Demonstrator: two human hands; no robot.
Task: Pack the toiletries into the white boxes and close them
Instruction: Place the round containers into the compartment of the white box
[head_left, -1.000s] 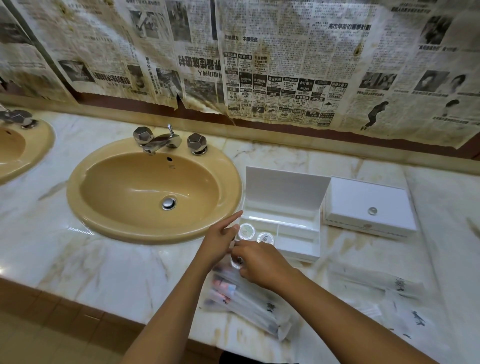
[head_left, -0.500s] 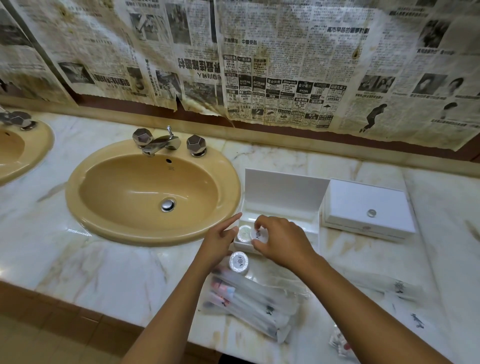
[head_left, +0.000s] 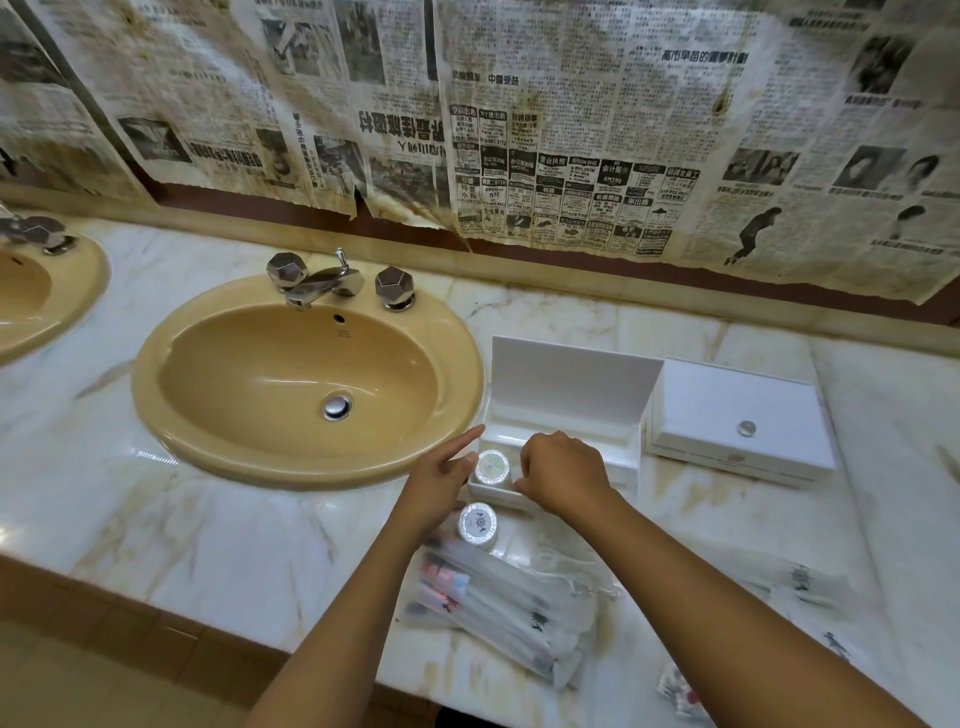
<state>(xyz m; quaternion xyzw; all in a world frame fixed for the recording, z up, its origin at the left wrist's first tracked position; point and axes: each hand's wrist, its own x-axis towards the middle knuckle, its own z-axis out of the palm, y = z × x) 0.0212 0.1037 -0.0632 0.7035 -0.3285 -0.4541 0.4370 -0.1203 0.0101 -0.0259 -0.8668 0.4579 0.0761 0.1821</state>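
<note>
At frame centre, our right hand (head_left: 563, 478) curls over the open white box (head_left: 571, 384), contents unseen; our left hand (head_left: 441, 480) steadies its corner, forefinger extended, beside a round jar (head_left: 492, 466).

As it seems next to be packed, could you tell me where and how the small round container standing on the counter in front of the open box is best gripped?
Probably by its curved side wall, pinched from above: the round container stands upright with its printed lid facing up. The left hand is right beside it; wrapped packets crowd its near side, so a top-down approach looks clearest.
</note>
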